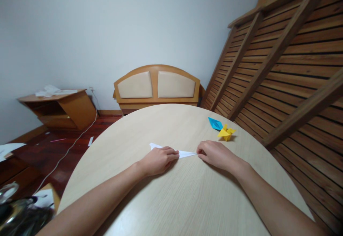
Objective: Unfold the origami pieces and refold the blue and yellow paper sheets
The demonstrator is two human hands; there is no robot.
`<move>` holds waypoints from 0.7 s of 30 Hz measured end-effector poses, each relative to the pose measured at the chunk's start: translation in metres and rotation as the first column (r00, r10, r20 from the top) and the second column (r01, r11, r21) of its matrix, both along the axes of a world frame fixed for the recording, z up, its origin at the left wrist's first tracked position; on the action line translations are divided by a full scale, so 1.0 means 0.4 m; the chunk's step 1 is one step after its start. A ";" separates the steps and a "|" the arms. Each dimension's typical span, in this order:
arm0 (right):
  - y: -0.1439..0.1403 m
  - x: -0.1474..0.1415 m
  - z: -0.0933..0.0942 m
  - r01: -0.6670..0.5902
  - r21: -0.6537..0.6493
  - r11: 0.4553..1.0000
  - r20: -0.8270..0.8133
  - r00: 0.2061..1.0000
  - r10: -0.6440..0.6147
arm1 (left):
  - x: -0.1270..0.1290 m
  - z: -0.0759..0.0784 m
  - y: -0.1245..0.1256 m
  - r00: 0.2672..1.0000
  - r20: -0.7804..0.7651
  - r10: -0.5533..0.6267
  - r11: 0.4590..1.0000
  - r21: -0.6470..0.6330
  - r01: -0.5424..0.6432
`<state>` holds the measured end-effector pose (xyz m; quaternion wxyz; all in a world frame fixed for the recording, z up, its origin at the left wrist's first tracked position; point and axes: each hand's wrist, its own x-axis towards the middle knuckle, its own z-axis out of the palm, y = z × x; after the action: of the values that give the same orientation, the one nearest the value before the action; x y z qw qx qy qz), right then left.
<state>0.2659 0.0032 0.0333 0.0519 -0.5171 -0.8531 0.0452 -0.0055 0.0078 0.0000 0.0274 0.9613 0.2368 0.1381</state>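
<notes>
Paper: white folded sheet [184,153] flat on bench [174,200], between both hands.
Left hand [160,159]: curled, pressing its wide end.
Right hand [214,154]: pinching the tip.
Advice: crease firmly, edges aligned.

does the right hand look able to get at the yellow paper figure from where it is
Probably yes: the right hand pinches the white folded paper, and only bare table lies between it and the yellow paper figure.

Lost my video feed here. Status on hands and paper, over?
Left hand pressing white folded paper flat on round table. Right hand pinching its pointed tip. Blue and yellow origami sit apart, beyond right hand.
</notes>
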 end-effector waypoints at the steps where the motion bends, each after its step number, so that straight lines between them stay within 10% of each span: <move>1: 0.003 0.003 -0.005 -0.003 -0.004 1.000 -0.019 1.000 0.003 | -0.001 -0.001 0.000 1.000 0.003 0.002 1.000 0.000 -0.002; 21: 0.009 0.007 -0.017 -0.033 -0.092 0.995 -0.207 0.978 0.013 | -0.003 -0.001 -0.001 1.000 0.006 0.027 0.999 -0.027 -0.027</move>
<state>0.2685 0.0068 0.0263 0.1150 -0.5017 -0.8459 0.1395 -0.0068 0.0075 -0.0004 0.0390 0.9571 0.2514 0.1383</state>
